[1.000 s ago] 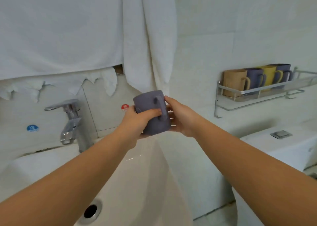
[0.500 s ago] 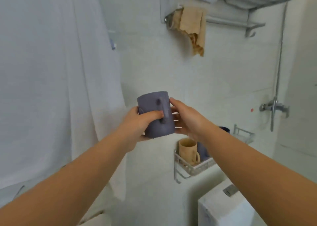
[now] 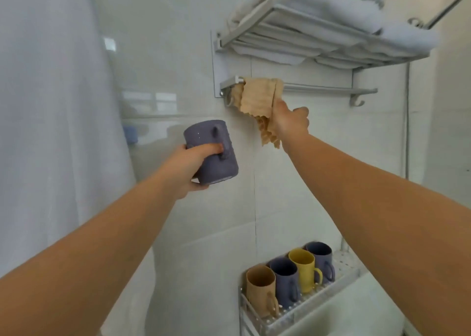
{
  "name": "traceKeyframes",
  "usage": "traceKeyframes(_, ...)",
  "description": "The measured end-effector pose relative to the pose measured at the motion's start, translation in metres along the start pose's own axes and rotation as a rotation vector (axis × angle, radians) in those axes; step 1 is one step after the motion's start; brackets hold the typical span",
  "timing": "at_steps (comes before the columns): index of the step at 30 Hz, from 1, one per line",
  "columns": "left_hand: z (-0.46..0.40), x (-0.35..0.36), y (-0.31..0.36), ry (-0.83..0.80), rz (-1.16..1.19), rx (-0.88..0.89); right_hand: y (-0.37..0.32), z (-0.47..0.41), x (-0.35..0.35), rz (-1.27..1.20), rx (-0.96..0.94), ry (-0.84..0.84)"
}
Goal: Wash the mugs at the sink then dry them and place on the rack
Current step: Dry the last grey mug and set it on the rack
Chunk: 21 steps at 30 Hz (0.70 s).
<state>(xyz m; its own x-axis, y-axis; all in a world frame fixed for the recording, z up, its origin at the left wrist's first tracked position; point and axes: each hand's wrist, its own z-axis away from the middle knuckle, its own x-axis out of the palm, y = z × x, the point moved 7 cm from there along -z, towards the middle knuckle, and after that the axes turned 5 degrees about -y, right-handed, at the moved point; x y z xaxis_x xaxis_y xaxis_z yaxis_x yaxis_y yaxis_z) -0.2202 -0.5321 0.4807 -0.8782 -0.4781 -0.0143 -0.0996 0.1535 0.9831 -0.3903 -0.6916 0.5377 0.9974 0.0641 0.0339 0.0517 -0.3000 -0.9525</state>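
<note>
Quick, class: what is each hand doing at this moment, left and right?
Left hand: holds the purple mug, thumb hooked through its handle.
Right hand: grips the tan cloth hanging on the towel bar.

The tan waffle cloth [image 3: 257, 96] is hanging on the metal towel bar [image 3: 328, 88] under the towel shelf [image 3: 300, 39], while four plastic mugs [image 3: 290, 277] are standing in the wire wall rack [image 3: 305, 310] below right.

The left hand [image 3: 190, 167] covers part of the held mug [image 3: 211, 152], whose opening faces away, unseen. The right hand's [image 3: 289, 121] fingers are hidden in the cloth [image 3: 257, 98]. The picture's edge cuts the folded towels [image 3: 356, 11] and the mug rack [image 3: 300, 315]. The rail's [image 3: 326, 88] left end lies behind the cloth.
</note>
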Motion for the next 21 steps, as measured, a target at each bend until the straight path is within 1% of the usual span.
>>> traceKeyframes(1,-0.005,0.005,0.003,0.007,-0.001,-0.001,-0.006,-0.013,-0.001,0.004,-0.012,-0.012)
traceKeyframes(4,-0.015,0.02,0.011,0.025,-0.011,-0.001,-0.015,-0.035,0.007,-0.048,-0.031,-0.155)
traceKeyframes(5,-0.017,0.024,0.013,0.027,-0.013,0.0,-0.016,-0.041,0.008,-0.05,-0.045,-0.178)
traceKeyframes(11,-0.022,0.035,0.016,0.041,-0.023,0.007,-0.019,-0.045,-0.002,-0.006,-0.209,-0.137)
traceKeyframes(14,-0.019,0.036,0.014,0.031,-0.017,0.009,-0.023,-0.023,-0.011,0.056,-0.31,-0.15)
traceKeyframes(18,-0.013,0.034,0.009,0.005,-0.004,-0.004,-0.03,0.02,-0.028,-0.085,-0.374,-0.217)
traceKeyframes(21,-0.009,0.033,0.008,-0.019,0.019,-0.006,-0.038,0.058,-0.028,-0.16,-0.418,-0.33)
